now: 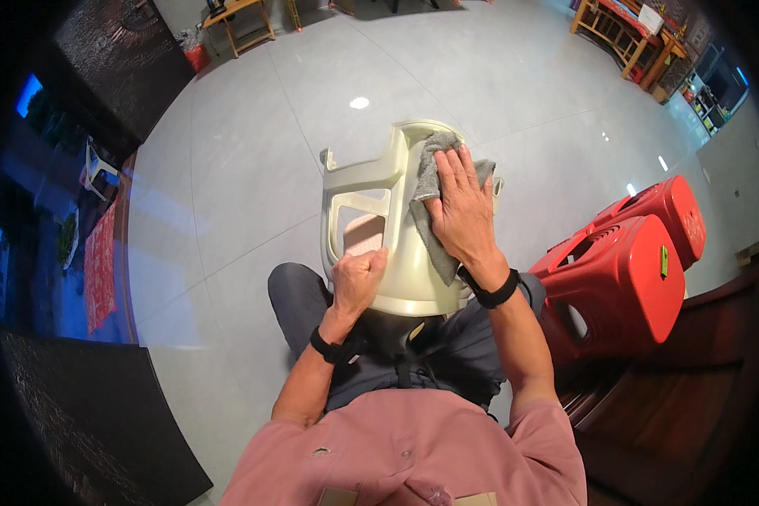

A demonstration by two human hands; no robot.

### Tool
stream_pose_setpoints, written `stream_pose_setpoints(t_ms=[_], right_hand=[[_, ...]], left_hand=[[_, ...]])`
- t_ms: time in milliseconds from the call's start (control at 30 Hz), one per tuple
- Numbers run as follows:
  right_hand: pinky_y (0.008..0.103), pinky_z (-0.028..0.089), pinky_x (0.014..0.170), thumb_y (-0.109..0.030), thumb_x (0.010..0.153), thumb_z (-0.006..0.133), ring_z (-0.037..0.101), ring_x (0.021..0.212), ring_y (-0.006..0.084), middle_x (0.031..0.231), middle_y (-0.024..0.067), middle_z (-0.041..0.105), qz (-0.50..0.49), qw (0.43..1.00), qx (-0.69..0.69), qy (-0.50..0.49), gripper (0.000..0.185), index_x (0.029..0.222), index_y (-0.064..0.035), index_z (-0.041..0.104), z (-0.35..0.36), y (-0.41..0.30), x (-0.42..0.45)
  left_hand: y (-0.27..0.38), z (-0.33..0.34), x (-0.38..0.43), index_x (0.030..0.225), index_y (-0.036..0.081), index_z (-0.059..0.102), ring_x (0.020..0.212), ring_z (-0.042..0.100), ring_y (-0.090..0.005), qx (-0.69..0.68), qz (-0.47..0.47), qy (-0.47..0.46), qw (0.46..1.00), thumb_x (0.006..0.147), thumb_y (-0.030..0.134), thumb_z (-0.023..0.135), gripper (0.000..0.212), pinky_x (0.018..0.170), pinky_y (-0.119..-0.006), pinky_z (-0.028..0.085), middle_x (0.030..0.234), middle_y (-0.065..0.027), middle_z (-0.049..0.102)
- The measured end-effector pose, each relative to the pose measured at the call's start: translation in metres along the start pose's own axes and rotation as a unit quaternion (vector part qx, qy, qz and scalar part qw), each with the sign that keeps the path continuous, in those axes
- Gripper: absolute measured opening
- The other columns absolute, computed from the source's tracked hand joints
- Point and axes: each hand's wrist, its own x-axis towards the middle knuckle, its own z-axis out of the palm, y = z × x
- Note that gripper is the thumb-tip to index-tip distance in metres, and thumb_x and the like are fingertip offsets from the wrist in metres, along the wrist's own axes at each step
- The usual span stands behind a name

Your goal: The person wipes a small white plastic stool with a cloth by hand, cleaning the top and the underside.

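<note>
A cream plastic stool (411,278) lies on its side between my knees, its legs pointing away from me. My left hand (358,278) is closed around the near edge of the stool's side frame, beside an opening. My right hand (465,202) presses a grey cloth (427,183) flat against the curved side of the stool, fingers pointing towards the leg end. Part of the cloth hangs down past the wrist side of the palm. Through the opening a pinkish surface shows.
Red plastic stools (651,278) lie on their sides at my right, by dark wooden furniture (670,405). Wooden tables (607,38) stand at the far right and far left. A dark door panel (120,50) is at upper left, with a white chair (98,167) beyond the doorway.
</note>
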Motion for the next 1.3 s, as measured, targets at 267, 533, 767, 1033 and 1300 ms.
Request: stream_pose_setpoints(t_ms=[267, 533, 767, 1033, 1300], right_hand=[[0.0595, 0.04, 0.106, -0.011, 0.081, 0.072, 0.055, 0.13, 0.032, 0.132, 0.0125, 0.064, 0.002, 0.999, 0.021, -0.048, 0.05, 0.129, -0.0044, 0.062, -0.031, -0.018, 0.027], [0.0592, 0.026, 0.126, -0.018, 0.079, 0.076, 0.051, 0.14, 0.0358, 0.14, 0.0186, 0.061, -0.113, 0.989, -0.092, 0.033, 0.063, 0.135, 0.0046, 0.059, -0.02, -0.016, 0.025], [0.0546, 0.037, 0.12, -0.007, 0.074, 0.075, 0.05, 0.137, 0.0411, 0.137, 0.0204, 0.059, -0.18, 0.979, 0.085, -0.038, 0.056, 0.128, 0.0025, 0.061, -0.014, -0.021, -0.014], [0.0521, 0.039, 0.12, 0.007, 0.076, 0.06, 0.047, 0.144, 0.043, 0.151, 0.0244, 0.053, -0.1, 0.985, 0.097, 0.103, 0.07, 0.146, 0.0031, 0.054, -0.001, 0.038, -0.008], [0.052, 0.037, 0.122, 0.01, 0.082, 0.053, 0.044, 0.146, 0.0474, 0.155, 0.0278, 0.049, -0.024, 0.976, 0.152, 0.157, 0.067, 0.148, 0.0048, 0.051, 0.02, 0.042, -0.043]], left_hand=[[0.0, -0.005, -0.005, 0.066, 0.001, 0.062, 0.061, 0.057, -0.048, 0.014, 0.04, -0.017, 0.999, 0.099, 0.031, 0.065, 0.044, 0.062, -0.052, 0.046, 0.064, -0.0229, 0.058], [0.013, 0.006, 0.004, 0.062, 0.005, 0.063, 0.058, 0.059, -0.0449, 0.016, 0.071, 0.003, 0.997, 0.097, 0.034, 0.07, 0.046, 0.057, -0.052, 0.045, 0.06, -0.0203, 0.058], [0.012, -0.003, 0.004, 0.065, 0.005, 0.064, 0.058, 0.058, -0.0452, 0.011, 0.01, 0.001, 1.0, 0.099, 0.036, 0.068, 0.046, 0.056, -0.051, 0.044, 0.061, -0.0202, 0.057], [-0.001, 0.0, 0.004, 0.063, 0.003, 0.058, 0.056, 0.052, -0.0429, -0.019, 0.053, -0.02, 0.998, 0.102, 0.037, 0.064, 0.052, 0.056, -0.049, 0.042, 0.06, -0.0192, 0.053], [0.0, -0.002, 0.005, 0.064, 0.001, 0.057, 0.055, 0.049, -0.0434, -0.043, 0.049, -0.021, 0.998, 0.102, 0.036, 0.065, 0.052, 0.061, -0.048, 0.042, 0.059, -0.0189, 0.052]])
